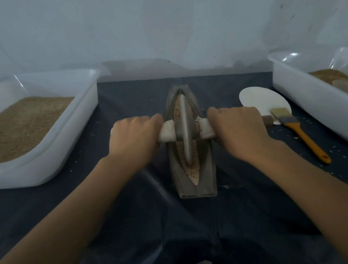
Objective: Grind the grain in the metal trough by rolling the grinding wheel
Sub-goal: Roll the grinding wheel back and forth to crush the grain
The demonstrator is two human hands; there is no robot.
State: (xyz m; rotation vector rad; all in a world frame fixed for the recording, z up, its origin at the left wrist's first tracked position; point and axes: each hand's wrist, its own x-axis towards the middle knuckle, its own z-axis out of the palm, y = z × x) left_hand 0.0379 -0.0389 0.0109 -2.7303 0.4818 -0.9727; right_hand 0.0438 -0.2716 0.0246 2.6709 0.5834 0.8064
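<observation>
A boat-shaped metal trough [208, 179] lies lengthwise in the middle of the dark cloth, with brown grain [194, 172] along its groove. The grey grinding wheel [185, 128] stands upright in the groove, about midway along it. Its axle handle [169, 132] runs crosswise and is wrapped in pale cloth near the wheel. My left hand [133, 136] grips the handle left of the wheel. My right hand [238, 126] grips it on the right, and the handle's bare end [267, 120] sticks out past my knuckles.
A white plastic bin [50, 166] holding grain stands at the left. A second white bin [307, 100] with some grain stands at the right. Between trough and right bin lie a round pale disc [259, 97] and an orange-handled brush [302, 135]. Stray grains dot the cloth.
</observation>
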